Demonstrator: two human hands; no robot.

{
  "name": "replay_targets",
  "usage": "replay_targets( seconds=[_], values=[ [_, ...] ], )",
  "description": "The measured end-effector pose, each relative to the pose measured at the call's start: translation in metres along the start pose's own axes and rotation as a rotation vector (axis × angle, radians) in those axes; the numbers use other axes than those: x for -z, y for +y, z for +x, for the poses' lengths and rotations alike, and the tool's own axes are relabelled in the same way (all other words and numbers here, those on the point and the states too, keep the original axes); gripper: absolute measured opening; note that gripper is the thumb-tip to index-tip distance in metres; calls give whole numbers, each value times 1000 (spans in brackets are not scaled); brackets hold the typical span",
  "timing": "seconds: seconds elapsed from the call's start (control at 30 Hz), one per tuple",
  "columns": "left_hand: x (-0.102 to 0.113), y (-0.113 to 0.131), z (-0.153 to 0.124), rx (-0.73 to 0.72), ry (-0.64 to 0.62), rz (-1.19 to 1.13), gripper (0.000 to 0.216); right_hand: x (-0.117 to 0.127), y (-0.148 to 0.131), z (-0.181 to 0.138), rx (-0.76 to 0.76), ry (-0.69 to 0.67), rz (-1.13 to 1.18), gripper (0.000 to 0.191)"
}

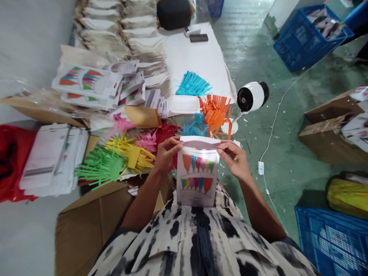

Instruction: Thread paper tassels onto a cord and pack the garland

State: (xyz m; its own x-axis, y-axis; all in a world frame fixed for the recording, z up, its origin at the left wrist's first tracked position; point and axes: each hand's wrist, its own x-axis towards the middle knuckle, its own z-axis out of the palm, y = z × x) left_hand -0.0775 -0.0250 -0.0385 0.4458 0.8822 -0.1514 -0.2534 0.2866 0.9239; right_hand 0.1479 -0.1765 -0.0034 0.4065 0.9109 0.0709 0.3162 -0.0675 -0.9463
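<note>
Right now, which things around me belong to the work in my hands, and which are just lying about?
Likely part of the work:
- printed packet, between left hand and right hand
- orange fringes
- green fringes
- stacked packets

Probably just lying about:
- black-and-white appliance
- white socket block
- dark flat object

Both hands [168, 154] [236, 158] on the top corners of a white packet [197, 172]

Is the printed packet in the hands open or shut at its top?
The packet looks open: a gap shows below its flap, between the left hand and right hand.
</note>
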Motion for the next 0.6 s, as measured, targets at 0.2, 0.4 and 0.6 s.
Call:
replay_targets(
  seconds=[0.2, 0.4, 0.6],
  values=[
    [-8, -13, -1, -12, 91, -101, 26, -2, 6, 4, 51, -14, -40, 18],
    [-10, -5, -5, -8, 64, 22, 37, -3, 10, 1, 27, 61, 55, 20],
    [-12, 7, -8, -110, -25, 185, 22, 0, -1, 1, 94, 61, -15, 17]
  ],
)
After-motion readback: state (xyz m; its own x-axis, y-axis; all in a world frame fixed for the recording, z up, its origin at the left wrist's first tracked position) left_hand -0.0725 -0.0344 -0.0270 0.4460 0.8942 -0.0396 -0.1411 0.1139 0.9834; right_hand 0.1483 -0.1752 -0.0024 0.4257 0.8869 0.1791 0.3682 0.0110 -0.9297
